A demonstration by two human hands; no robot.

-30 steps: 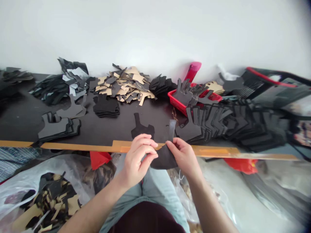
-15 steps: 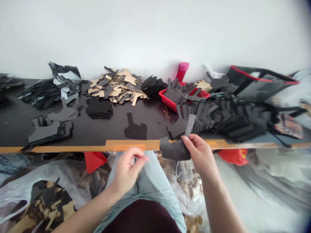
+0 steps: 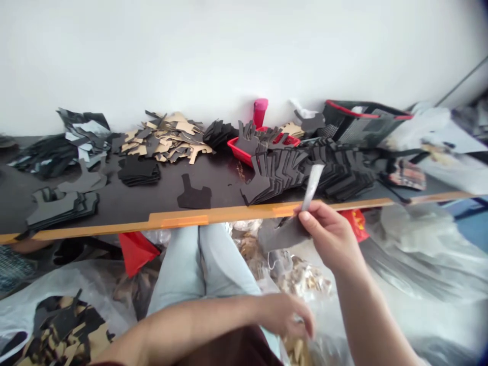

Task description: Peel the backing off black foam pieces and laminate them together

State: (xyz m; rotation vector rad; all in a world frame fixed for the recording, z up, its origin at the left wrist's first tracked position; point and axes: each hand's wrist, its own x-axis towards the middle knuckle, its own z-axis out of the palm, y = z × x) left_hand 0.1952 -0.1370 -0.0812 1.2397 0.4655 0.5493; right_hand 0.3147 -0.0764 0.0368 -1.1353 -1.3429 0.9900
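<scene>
My right hand (image 3: 330,234) pinches a dark grey die-cut piece (image 3: 282,235) with a paler upright strip, held just in front of the table edge. Its wide part hangs to the left of my fingers. Low in the view, my left hand (image 3: 285,316) reaches across my lap, fingers curled in with thumb and finger close together; whatever they hold, if anything, does not show. A single black cut piece (image 3: 194,193) of like shape lies flat on the table (image 3: 168,198). Behind my right hand stand rows of dark cut pieces (image 3: 282,173), leaning on one another.
Along the wall are a pile of tan and grey pieces (image 3: 171,140), a red basket (image 3: 240,152) of pieces and a dark red-rimmed basket (image 3: 354,124). Stacked pieces (image 3: 57,206) lie at left. Below the table are a plastic bag of scraps (image 3: 68,325) and red bags (image 3: 137,254).
My left hand has swung right and down across my lap, below my right hand. My right hand keeps the die-cut piece, now slightly further right. The view has turned right.
</scene>
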